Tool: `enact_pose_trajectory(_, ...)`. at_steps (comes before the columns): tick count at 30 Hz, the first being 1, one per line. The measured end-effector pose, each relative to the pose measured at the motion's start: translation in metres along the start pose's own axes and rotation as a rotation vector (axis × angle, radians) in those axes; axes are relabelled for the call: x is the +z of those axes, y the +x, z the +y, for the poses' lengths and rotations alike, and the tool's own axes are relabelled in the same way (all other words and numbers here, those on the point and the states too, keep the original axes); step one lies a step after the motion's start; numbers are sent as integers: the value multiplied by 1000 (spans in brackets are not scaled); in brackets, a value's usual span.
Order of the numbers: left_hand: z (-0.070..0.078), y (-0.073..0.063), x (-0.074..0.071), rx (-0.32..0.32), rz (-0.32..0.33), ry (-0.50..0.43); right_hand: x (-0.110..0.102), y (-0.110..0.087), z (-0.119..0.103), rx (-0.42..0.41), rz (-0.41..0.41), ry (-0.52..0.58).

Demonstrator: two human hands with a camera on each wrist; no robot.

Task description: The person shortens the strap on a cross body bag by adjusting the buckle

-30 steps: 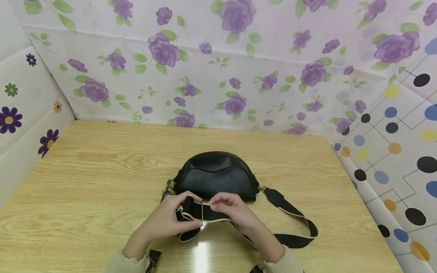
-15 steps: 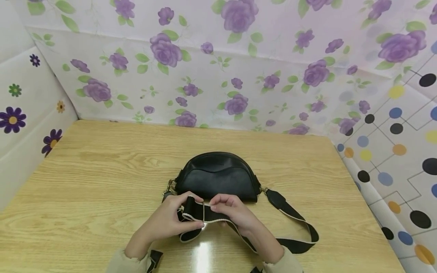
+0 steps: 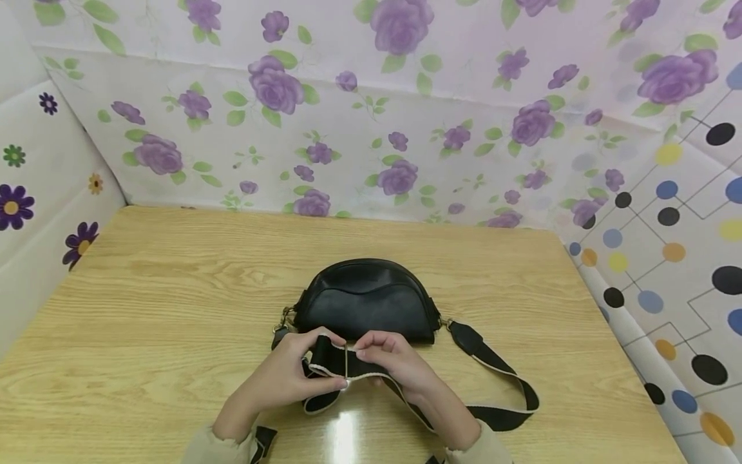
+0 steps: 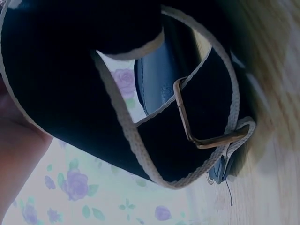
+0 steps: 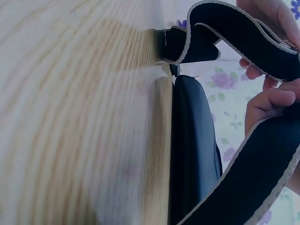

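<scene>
Head view: left hand (image 3: 290, 370) pinches a metal slide (image 3: 346, 362) by its two ends, thumb below, fingers above; right hand (image 3: 400, 370) pinches the black strap (image 3: 366, 368) just right of it, thumb in front. Both grips are closed down to what they hold, no visible slack between fingers and work. Black bag (image 3: 371, 312) lies on the wooden table (image 3: 174, 309), just beyond both grips. Strap shows on either side of the slide; threading judged at least partly done. Left of the slide, the strap bends back into a loop; left wrist view has a metal frame (image 4: 183, 112) past that loop, whether the same slide cannot be told. Left clip (image 3: 285, 316) and right clip (image 3: 446, 323) both appear fastened to the bag. Judged remaining: setting the slide's position and evening the loop, which stands loose, not drawn flat.
</scene>
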State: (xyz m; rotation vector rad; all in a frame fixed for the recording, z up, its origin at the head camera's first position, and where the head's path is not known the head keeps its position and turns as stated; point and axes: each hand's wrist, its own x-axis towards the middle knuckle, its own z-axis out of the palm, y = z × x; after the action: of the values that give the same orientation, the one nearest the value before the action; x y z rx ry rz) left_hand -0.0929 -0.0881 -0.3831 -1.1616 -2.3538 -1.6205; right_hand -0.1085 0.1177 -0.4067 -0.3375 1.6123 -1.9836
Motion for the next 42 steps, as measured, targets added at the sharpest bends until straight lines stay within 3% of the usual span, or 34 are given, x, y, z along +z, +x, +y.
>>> enact_pose_trajectory(5, -10, -3, 4, 3, -8, 9, 2, 0, 2, 2, 5, -7)
enact_pose_trajectory(13, 17, 5, -4, 9, -19, -9, 5, 1, 2, -3, 0, 10)
enact_pose_trajectory(22, 22, 6, -5, -27, -22, -7, 12, 2, 2, 2, 8, 22)
enact_pose_trajectory(28, 7, 2, -1, -41, -31, 1, 13, 1, 3, 8, 12, 25)
enact_pose_trajectory(34, -11, -3, 3, 1, -41, 21, 13, 0, 1, 9, 8, -1)
enact_pose_trajectory(39, -9, -4, 5, 4, -35, 17, 12, -3, -1, 20, 19, -24)
enact_pose_trajectory(42, 0, -1, 4, 18, -27, 16, 12, -5, -1, 24, 23, -29)
